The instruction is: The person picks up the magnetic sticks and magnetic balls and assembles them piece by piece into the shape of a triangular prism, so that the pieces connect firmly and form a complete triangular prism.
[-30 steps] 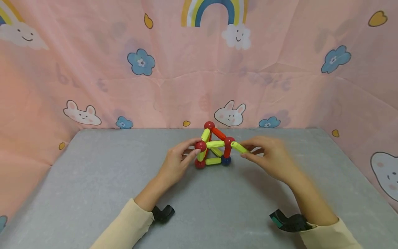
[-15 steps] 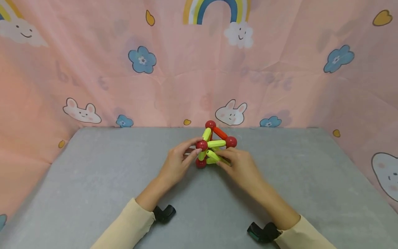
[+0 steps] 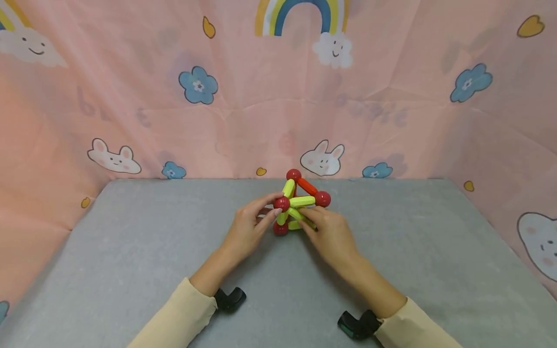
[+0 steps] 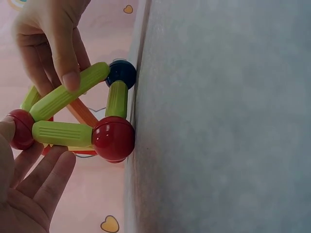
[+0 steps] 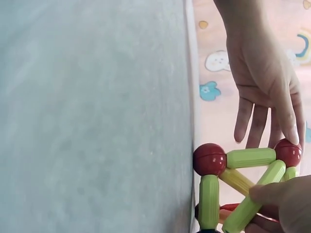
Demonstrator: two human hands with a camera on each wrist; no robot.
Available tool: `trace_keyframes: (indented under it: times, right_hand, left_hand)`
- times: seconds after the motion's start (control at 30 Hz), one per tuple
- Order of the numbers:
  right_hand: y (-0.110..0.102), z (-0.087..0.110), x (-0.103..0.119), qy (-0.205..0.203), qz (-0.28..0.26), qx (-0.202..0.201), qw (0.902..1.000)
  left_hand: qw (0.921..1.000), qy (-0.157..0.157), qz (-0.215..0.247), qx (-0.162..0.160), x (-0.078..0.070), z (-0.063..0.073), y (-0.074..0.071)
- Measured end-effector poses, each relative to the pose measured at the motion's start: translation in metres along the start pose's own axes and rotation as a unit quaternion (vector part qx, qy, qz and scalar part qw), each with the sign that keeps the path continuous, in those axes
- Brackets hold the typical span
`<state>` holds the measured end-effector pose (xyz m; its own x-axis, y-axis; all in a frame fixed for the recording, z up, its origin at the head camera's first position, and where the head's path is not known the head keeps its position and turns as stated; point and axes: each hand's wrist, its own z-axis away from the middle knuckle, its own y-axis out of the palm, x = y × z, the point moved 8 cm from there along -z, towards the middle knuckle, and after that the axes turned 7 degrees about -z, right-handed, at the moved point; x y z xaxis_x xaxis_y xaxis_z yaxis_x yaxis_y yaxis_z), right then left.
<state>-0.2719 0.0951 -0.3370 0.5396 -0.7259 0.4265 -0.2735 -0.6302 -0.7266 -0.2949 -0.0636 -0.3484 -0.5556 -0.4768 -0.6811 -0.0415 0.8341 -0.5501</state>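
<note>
A frame of magnetic rods and balls stands on the table, built from red balls, a dark blue ball (image 4: pixel 122 73), and yellow-green and red rods. My left hand (image 3: pixel 247 227) pinches the near upper-left red ball (image 3: pixel 282 203) between thumb and fingers. With thumb and fingers, my right hand (image 3: pixel 334 237) pinches a yellow-green rod (image 4: pixel 73 91). This rod slants from the pinched red ball down to the blue ball, its ends at or against both; firm contact is hard to tell. In the head view my right hand hides the blue ball.
The grey table (image 3: pixel 130 251) stretches around the frame. Behind it hangs a pink cloth (image 3: pixel 243 130) printed with rabbits, flowers and a rainbow. Black wrist devices, one of them the left wrist's (image 3: pixel 230 299), sit near the beige sleeves (image 3: pixel 183 309).
My right hand has moved left with the yellow-green rod, from beside the right red ball to the frame's front side, where the rod now lies diagonally. My left hand stays on its red ball.
</note>
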Motion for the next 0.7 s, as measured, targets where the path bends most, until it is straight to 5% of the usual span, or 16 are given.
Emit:
trace_keyframes:
  times: [0.7]
  right_hand:
    - [0.0031, 0.0059, -0.0023, -0.098, 0.022, -0.069, 0.9926]
  left_hand:
    - [0.9999, 0.002, -0.006, 0.012, -0.0019, -0.001, 0.0016]
